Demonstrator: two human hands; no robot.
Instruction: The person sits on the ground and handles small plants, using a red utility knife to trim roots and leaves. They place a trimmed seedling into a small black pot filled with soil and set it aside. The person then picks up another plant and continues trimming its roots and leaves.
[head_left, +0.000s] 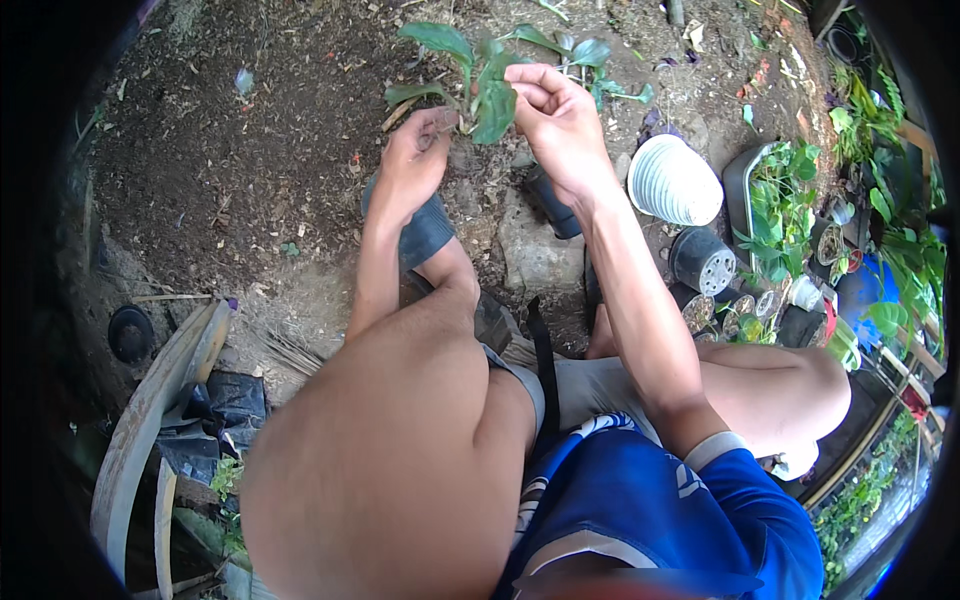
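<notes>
A small green leafy plant (491, 97) is between my two hands, above the dark soil. The fingertips of my right hand (559, 112) pinch the edge of one of its broad leaves. My left hand (420, 150) is at the plant's base on the left, its fingers curled near the stem; whether they grip it I cannot tell. More leafy cuttings (592, 60) lie on the soil just beyond my right hand. Below my right wrist a black plastic pot (553, 202) lies on its side, partly hidden by the forearm.
To the right are a stack of white plastic pots (675, 180), an upturned black pot (703, 261) with drainage holes and a dark planter of leafy plants (784, 202). A flat stone (541, 247) lies before me. Wooden boards (150, 420) and black plastic sheeting (217, 420) are at the lower left.
</notes>
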